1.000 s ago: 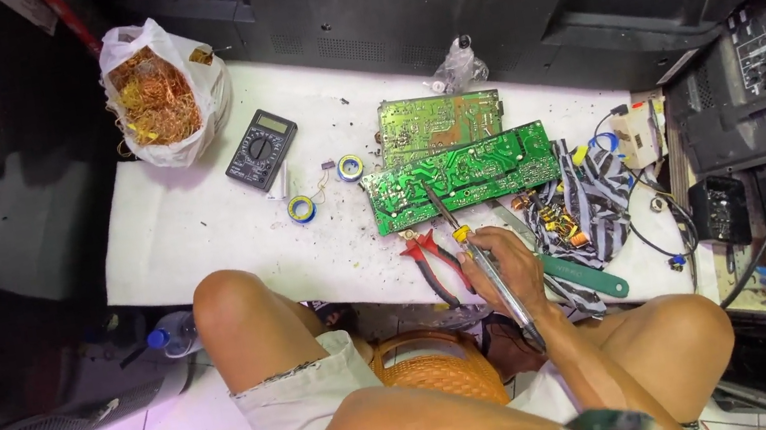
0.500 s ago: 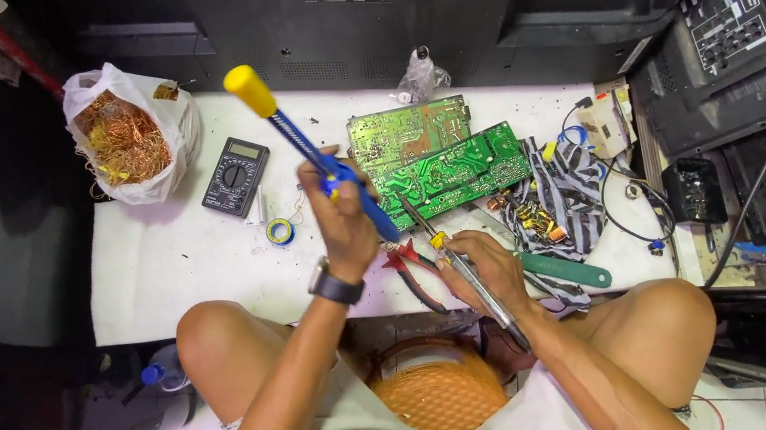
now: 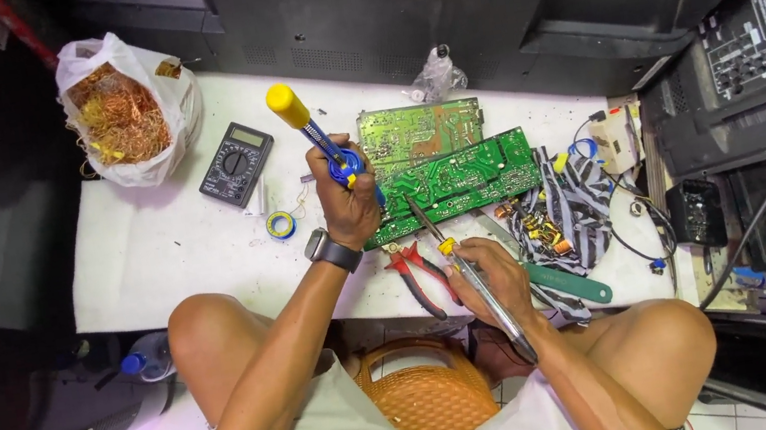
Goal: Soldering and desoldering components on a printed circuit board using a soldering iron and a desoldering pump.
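Green board lay flat on the desk, long axis running left to right and tilted a little, just beyond both hands. Left hand closed tight round a blue pump with yellow knob, held upright-slanted, knob far and left, tip down at the board's left end. Right hand curled shut round an iron, shaft slanting far-left, tip touching the board near its near edge, close beside the pump's tip. Both hands about equally near. Red pliers between the hands; meter and copper-wire bag well left.
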